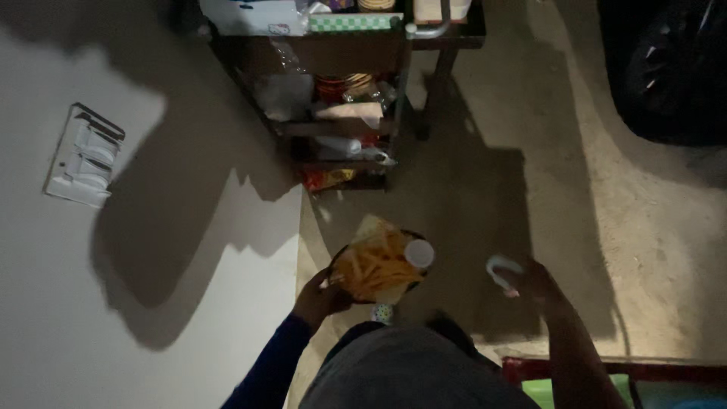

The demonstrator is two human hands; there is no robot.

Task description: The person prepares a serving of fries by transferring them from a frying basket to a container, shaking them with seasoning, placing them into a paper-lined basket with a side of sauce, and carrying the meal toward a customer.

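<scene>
My left hand (319,297) grips the near left rim of a dark round plate (338,261) piled with golden fries (375,265) on a sheet of paper. A small white round cup or lid (419,254) sits on the right side of the plate. My right hand (532,282) is out to the right at the same height, closed on a small white curved object (500,266); what it is cannot be told in the dim light. Both hands are held above a bare concrete floor (575,197).
A dark shelf rack (401,83) stacked with packets, jars and boxes stands straight ahead. A white wall (113,265) with a switch plate (83,155) runs along the left. A dark bulky object (666,68) fills the top right corner. Green and red things (556,382) lie near my feet.
</scene>
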